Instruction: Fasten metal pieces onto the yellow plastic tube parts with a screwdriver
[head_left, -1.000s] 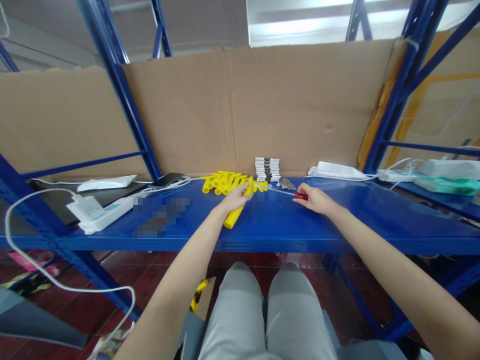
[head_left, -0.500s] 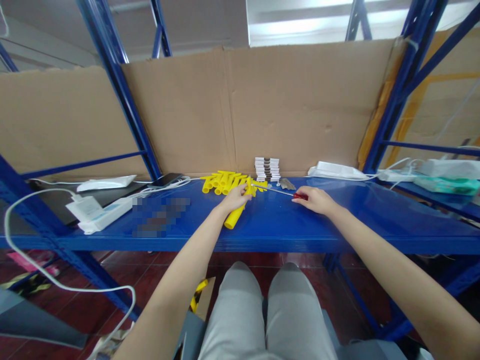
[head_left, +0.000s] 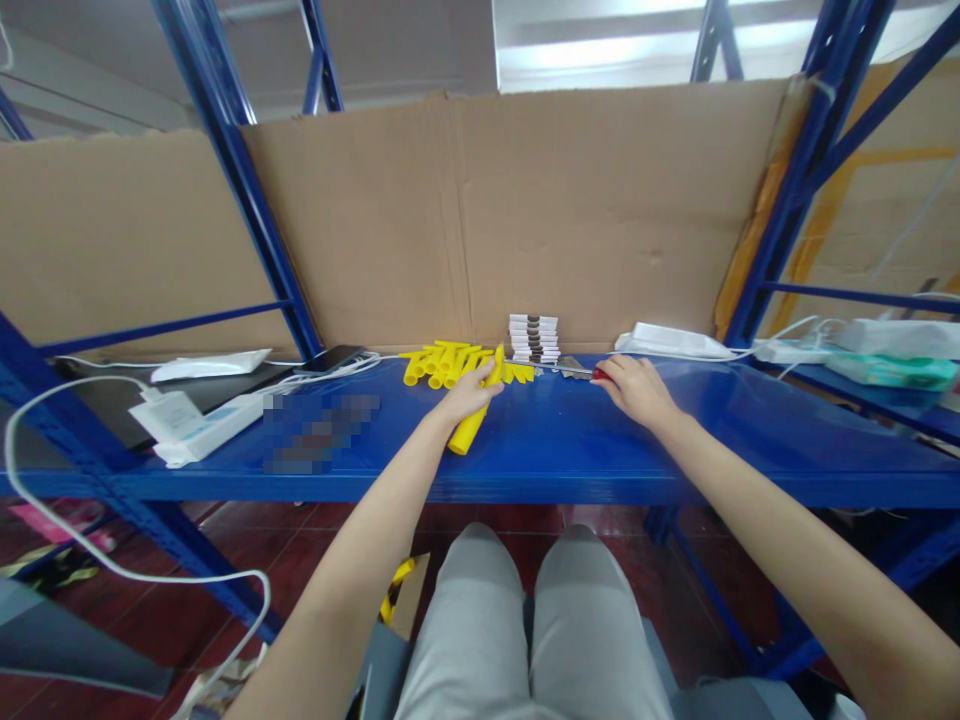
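Note:
My left hand (head_left: 466, 393) is closed around a yellow plastic tube-like handle (head_left: 466, 432), whose wide hollow end points down toward the shelf's front edge. In my right hand (head_left: 637, 388) is a screwdriver (head_left: 551, 367) with a red handle, its long metal shaft lying nearly level toward the left. The shaft's tip meets or passes close to the upper end of the yellow piece; contact is too small to tell. Left of that hand lies a pile of similar yellow tubes (head_left: 442, 366). Small flat yellow pieces (head_left: 520, 373) lie just right of it.
Behind the screwdriver stands a stack of small white bundles (head_left: 533, 338) with dark middles, beside small metal parts (head_left: 574, 368). A white power strip (head_left: 214, 430) and cables lie left on the blue shelf (head_left: 585, 440). A white packet (head_left: 675, 342) sits back right, against cardboard (head_left: 570, 210).
My right hand has shifted slightly right and away from me, its handle end raised, so the screwdriver lies more level. My left hand keeps its hold, with the yellow piece's upper end turned more upright.

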